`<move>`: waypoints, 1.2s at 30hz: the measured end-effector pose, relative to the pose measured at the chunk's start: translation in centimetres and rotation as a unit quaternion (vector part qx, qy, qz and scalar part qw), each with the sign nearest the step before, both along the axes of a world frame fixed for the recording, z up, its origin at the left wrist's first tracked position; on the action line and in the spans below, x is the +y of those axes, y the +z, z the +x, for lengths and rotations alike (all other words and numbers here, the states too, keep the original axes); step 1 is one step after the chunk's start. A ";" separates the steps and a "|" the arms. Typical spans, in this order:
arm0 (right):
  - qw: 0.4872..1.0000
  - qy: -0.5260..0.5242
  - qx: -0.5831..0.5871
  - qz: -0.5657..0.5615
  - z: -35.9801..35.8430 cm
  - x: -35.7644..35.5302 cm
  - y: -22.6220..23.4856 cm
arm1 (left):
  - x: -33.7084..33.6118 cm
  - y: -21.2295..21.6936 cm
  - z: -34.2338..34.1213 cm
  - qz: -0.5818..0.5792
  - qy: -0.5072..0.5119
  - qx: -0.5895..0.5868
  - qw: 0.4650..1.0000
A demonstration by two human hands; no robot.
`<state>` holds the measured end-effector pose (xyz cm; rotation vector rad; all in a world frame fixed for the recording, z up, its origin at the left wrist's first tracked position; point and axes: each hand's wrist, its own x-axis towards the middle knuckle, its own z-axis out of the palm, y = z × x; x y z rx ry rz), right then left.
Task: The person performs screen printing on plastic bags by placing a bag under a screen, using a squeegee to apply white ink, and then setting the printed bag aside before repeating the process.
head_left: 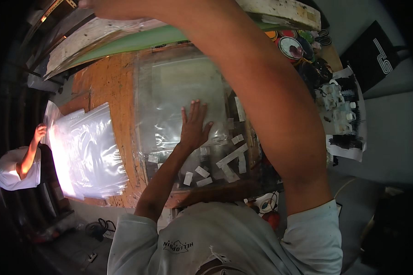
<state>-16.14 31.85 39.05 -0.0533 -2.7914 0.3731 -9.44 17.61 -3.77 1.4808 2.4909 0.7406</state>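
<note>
Nearest us on the wooden table (121,123), short white strips (202,172) lie scattered around the lower edge of a clear plastic sheet (170,91). Our left hand (195,128) rests on that sheet, palm down, fingers extended and gripping nothing. To its left, a loose pile of clear plastic (89,151) lies near a co-worker's hand (40,133). Farther off stands the tilted pale frame (293,13) with its green panel (133,44); our right hand (86,3) is cut off at the top edge, so we cannot tell its grip. We judge the sheet laid in place, its surface seemingly unmarked; whether the pile is finished we cannot tell.
</note>
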 end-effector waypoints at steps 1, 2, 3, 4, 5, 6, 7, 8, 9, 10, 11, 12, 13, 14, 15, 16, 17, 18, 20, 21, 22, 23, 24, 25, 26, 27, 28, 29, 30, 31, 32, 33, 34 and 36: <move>1.000 0.001 0.019 0.021 -0.2 0.3 -0.2 | -0.5 0.2 0.6 -0.011 0.039 0.014 0.999; 0.998 0.016 0.059 0.027 -0.1 0.5 -0.6 | -1.2 0.3 1.3 -0.021 0.078 0.028 0.996; 0.996 0.023 0.077 0.027 0.0 0.4 -0.6 | -1.9 0.5 2.0 -0.037 0.092 0.033 0.994; 0.995 0.029 0.095 0.026 0.2 0.3 -0.6 | -2.8 0.6 2.8 -0.053 0.107 0.039 0.992; 0.995 0.026 0.091 0.020 0.7 0.2 -0.4 | -3.5 0.7 3.5 -0.063 0.122 0.049 0.989; 0.998 -0.048 0.027 0.027 0.2 -0.7 0.3 | -4.1 0.7 4.1 -0.073 0.113 0.048 0.990; 0.991 -0.120 -0.043 0.042 -0.1 -1.7 1.1 | -4.7 0.7 4.6 -0.076 0.105 0.051 0.990; 0.949 -0.258 -0.170 0.071 -2.3 -4.9 3.2 | -5.2 0.6 5.1 -0.083 0.098 0.051 0.990; 0.946 -0.264 -0.179 0.064 -2.3 -4.8 3.2 | -5.5 0.5 5.4 -0.080 0.094 0.056 0.991; 0.942 -0.270 -0.189 0.058 -2.5 -5.1 3.3 | -5.8 0.4 5.7 -0.080 0.091 0.056 0.991; 0.986 -0.145 -0.083 0.015 -1.0 -2.3 1.5 | -6.1 0.3 5.9 -0.084 0.087 0.053 0.991; 0.997 -0.078 -0.023 -0.008 -0.2 -1.4 0.7 | -6.3 0.3 6.0 -0.077 0.085 0.062 0.992; 0.999 -0.007 0.032 -0.026 0.5 -0.4 -0.2 | -6.4 0.2 6.1 -0.073 0.083 0.066 0.992; 0.999 0.003 0.038 -0.023 0.6 -0.4 -0.6 | -6.5 0.2 6.2 -0.071 0.081 0.067 0.992; 0.999 0.013 0.033 -0.024 0.6 -0.1 -0.8 | -6.6 0.2 6.3 -0.071 0.081 0.066 0.992; 0.999 0.023 0.027 -0.025 0.6 0.0 -1.1 | -6.6 0.2 6.3 -0.072 0.080 0.062 0.992; 0.999 0.033 0.011 -0.029 0.5 0.2 -1.1 | -6.6 0.3 6.3 -0.073 0.080 0.058 0.992; 0.999 0.036 0.005 -0.039 0.5 0.1 -1.3 | -6.6 0.3 6.3 -0.075 0.080 0.059 0.992; 0.997 0.035 0.000 -0.067 1.1 -0.7 -1.0 | -6.5 0.3 6.2 -0.078 0.080 0.061 0.992; 0.996 0.032 0.002 -0.084 1.6 -1.2 -0.8 | -6.5 0.2 6.2 -0.073 0.079 0.059 0.992; 0.996 0.029 -0.007 -0.081 2.0 -1.5 -0.7 | -6.5 0.1 6.1 -0.067 0.079 0.059 0.993; 0.997 0.026 -0.014 -0.077 2.2 -1.8 -0.7 | -6.5 0.0 6.1 -0.058 0.082 0.062 0.993; 0.997 0.024 -0.021 -0.075 2.4 -2.0 -0.8 | -6.6 -0.2 6.2 -0.067 0.078 0.059 0.993; 0.997 0.019 -0.032 -0.073 2.3 -2.0 -1.1 | -6.6 -0.3 6.2 -0.074 0.075 0.058 0.993; 0.997 0.015 -0.041 -0.071 2.2 -2.0 -1.3 | -6.7 -0.5 6.2 -0.059 0.075 0.079 0.992; 0.996 0.012 -0.049 -0.068 1.9 -2.0 -1.7 | -6.7 -0.6 6.2 -0.079 0.074 0.062 0.992; 0.999 0.006 -0.017 -0.038 1.7 -2.1 -2.0 | -6.7 -0.5 6.2 -0.077 0.075 0.067 0.992; 1.000 -0.009 0.023 0.011 1.5 -2.4 -2.4 | -6.6 -0.3 6.2 -0.076 0.076 0.077 0.991; 0.996 -0.025 0.062 0.059 1.5 -2.7 -2.8 | -6.6 0.1 6.1 -0.091 0.076 0.060 0.991; 0.988 -0.042 0.101 0.106 1.5 -3.4 -3.2 | -6.7 0.8 6.1 -0.042 0.085 0.057 0.994; 0.999 -0.026 0.023 -0.022 2.4 -3.5 -3.9 | -6.8 1.7 6.1 -0.037 0.092 0.028 0.995; 0.998 -0.039 0.044 0.007 3.3 -4.2 -4.7 | -6.8 2.9 6.1 -0.050 0.099 -0.013 0.994; 0.996 -0.055 0.064 0.035 4.4 -5.2 -5.8 | -7.2 4.4 6.3 -0.005 0.124 -0.020 0.992; 0.987 -0.057 0.140 0.062 7.1 -7.1 -9.7 | -9.4 7.8 6.5 0.190 0.132 -0.100 0.968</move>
